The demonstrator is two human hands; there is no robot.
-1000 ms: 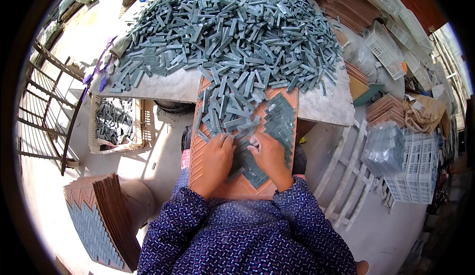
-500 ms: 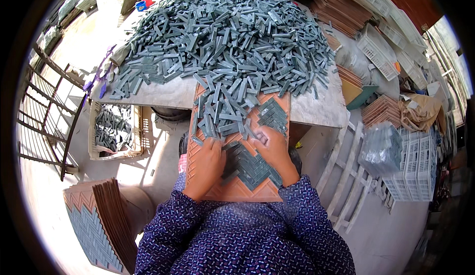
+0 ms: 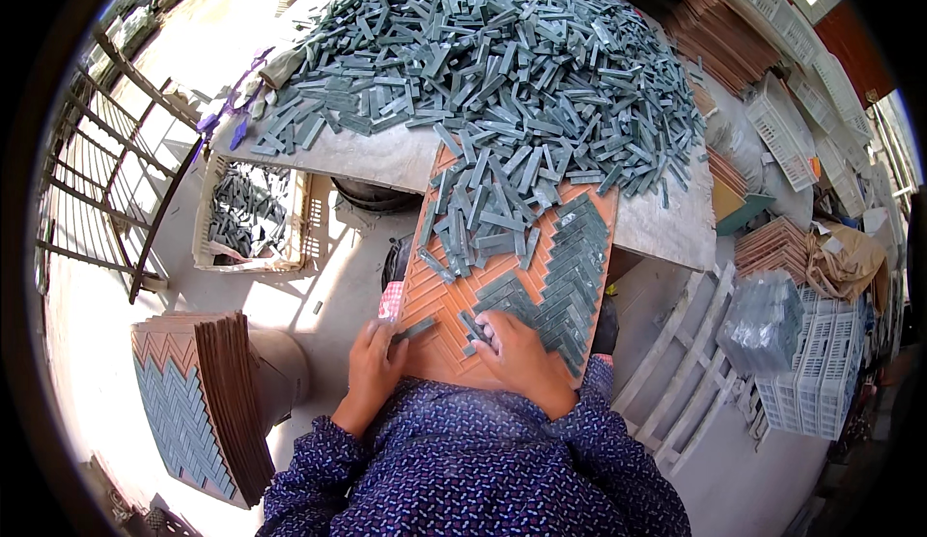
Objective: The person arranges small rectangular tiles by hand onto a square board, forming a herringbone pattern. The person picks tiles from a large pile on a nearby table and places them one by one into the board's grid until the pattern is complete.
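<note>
Grooved orange board (image 3: pixel 444 297): reaches from the table's front edge to the person's lap.
Laid strips (image 3: pixel 575 286): dark grey-green herringbone along the board's right edge, spreading toward its middle.
Loose strips (image 3: pixel 483 211): jumbled over the board's far left part.
Left hand (image 3: pixel 375 368): just beside the board's near left corner, thumb and fingers pinching a single strip (image 3: pixel 415 329).
Right hand (image 3: pixel 526 352): above the board's near half, fingers closed on a dark strip (image 3: pixel 469 325); whether it holds more, cannot tell.
Table (image 3: pixel 666 228): bears a big strip pile (image 3: pixel 483 64), running to its front edge.
Floor, beyond the board's left edge: pale crate (image 3: pixel 203 247) of strips; nearer, stacked boards (image 3: pixel 227 402).
</note>
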